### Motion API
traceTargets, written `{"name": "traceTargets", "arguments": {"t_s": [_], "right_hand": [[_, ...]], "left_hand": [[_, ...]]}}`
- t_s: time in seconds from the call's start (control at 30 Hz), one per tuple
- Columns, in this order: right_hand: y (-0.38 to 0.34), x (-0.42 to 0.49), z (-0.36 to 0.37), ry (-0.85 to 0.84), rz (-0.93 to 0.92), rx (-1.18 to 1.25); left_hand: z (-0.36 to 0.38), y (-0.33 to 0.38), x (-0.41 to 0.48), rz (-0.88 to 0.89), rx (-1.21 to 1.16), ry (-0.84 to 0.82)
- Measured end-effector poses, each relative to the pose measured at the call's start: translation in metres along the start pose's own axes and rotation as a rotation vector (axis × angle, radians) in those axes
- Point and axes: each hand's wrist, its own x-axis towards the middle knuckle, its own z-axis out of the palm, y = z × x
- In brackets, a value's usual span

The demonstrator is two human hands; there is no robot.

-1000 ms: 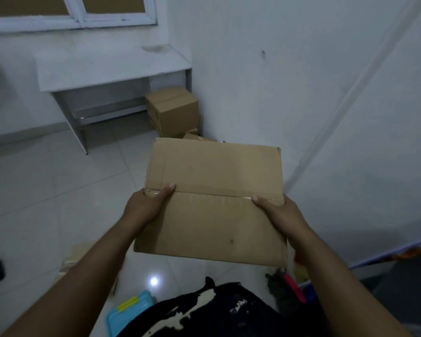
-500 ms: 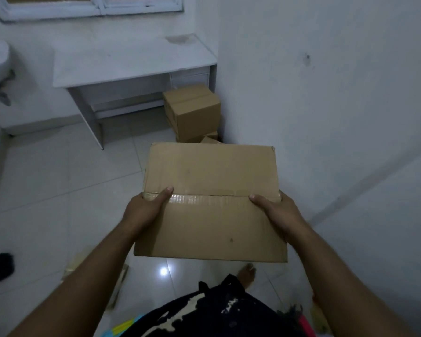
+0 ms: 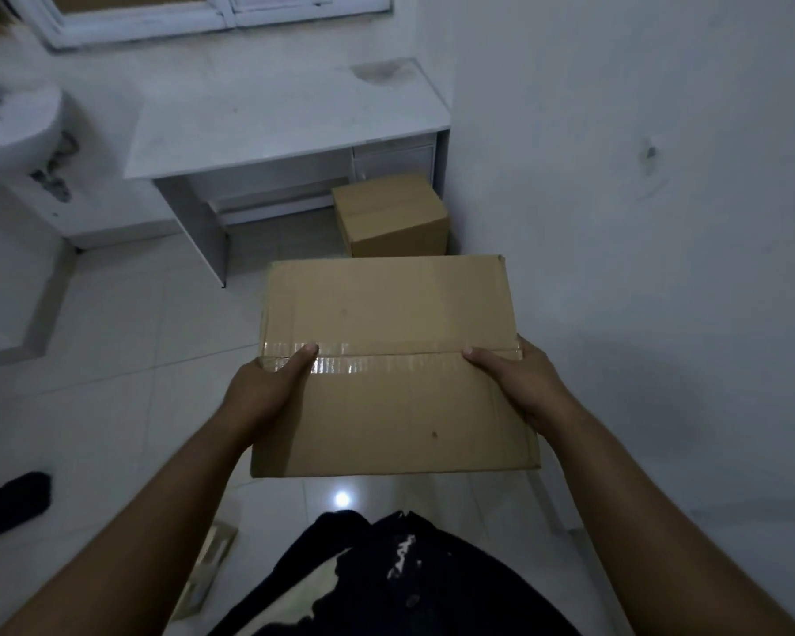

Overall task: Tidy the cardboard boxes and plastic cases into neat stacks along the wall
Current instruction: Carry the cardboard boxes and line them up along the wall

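Held box: a taped cardboard box (image 3: 393, 364), top face up, is carried in the air before the person's torso, above the tiled floor (image 3: 111, 360) and close to the white wall (image 3: 639, 176) on the right.
Left hand (image 3: 267, 387): grips the box's left edge, thumb pressed on the tape seam; the other fingers are hidden underneath.
Right hand (image 3: 519, 383): grips the right edge the same way, thumb on top.
Second cardboard box (image 3: 393, 213): stands on the floor ahead, against the wall by the right end of the white desk (image 3: 285, 117), its base hidden behind the held box.
Surroundings: a white sink (image 3: 15, 121) at far left; a dark item (image 3: 10, 502) on the floor, too dim to identify.
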Motion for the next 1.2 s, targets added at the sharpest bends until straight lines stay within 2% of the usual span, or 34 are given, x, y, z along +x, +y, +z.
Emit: {"name": "traceTargets", "arguments": {"t_s": [0.17, 0.6, 0.87, 1.2], "right_hand": [[-0.017, 0.068, 0.005, -0.025, 0.045, 0.029], [-0.086, 0.251, 0.048, 0.059, 0.121, -0.035], [-0.093, 0.312, 0.051, 0.042, 0.229, -0.034], [-0.069, 0.396, 0.035, -0.017, 0.369, -0.082]], "left_hand": [[0.008, 0.032, 0.061, -0.037, 0.014, -0.005], [0.018, 0.118, 0.29, -0.043, 0.023, -0.187], [0.042, 0.125, 0.352, -0.097, -0.017, -0.272], [0.099, 0.131, 0.402, -0.189, -0.035, -0.288]]}}
